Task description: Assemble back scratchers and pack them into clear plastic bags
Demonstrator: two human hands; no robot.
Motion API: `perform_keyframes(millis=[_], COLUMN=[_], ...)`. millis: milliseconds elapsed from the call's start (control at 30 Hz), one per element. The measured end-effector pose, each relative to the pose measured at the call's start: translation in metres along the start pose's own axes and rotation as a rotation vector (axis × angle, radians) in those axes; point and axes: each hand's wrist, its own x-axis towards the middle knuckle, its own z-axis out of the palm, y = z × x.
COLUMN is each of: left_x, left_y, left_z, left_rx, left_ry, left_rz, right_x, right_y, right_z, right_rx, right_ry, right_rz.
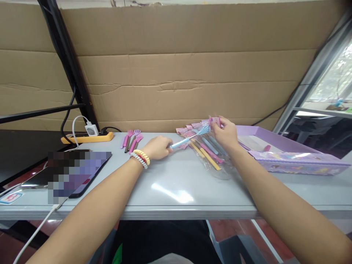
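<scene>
My left hand (158, 147), wearing coiled bands at the wrist, is closed around the handle end of a light blue fork (183, 142) in a clear plastic packet. At the packet's other end, my right hand (226, 133) pinches its pink header card (215, 121). The fork's tined head points toward the right hand. Beneath and beside it lie several clear packets (210, 157) holding yellow, pink and blue handles, some under my right wrist. Left of my left hand sit several loose pink and purple forks (134, 142), some with brown handles.
A purple tray-like box (299, 161) stands open on the right of the grey table (170, 179). To the left lie a phone (95, 172) and a dark device (35, 179) with white cables. A yellow power strip (106, 136) sits by the cardboard wall (176, 73).
</scene>
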Motion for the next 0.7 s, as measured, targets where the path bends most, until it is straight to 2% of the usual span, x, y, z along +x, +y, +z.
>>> perform_keyframes(millis=[100,300,567,700], left_x=[0.0002,-0.0002,-0.0009,-0.0007], left_y=[-0.0003,0.0013,0.0010,-0.0005], left_z=[-0.0003,-0.0018,-0.0028,-0.0031], left_rx=[0.015,0.029,0.023,0.021], left_ry=[0.001,-0.002,0.020,0.035], left_rz=[-0.002,-0.008,-0.021,-0.026], right_x=[0.0020,0.0029,0.0054,0.0046], right_y=[0.0022,0.0010,0.0000,-0.0031], right_z=[-0.0003,-0.0034,-0.0073,-0.0084], right_rx=[0.003,-0.011,-0.071,-0.068], right_ry=[0.021,0.013,0.043,0.102], right_rz=[0.051,0.023,0.072,0.016])
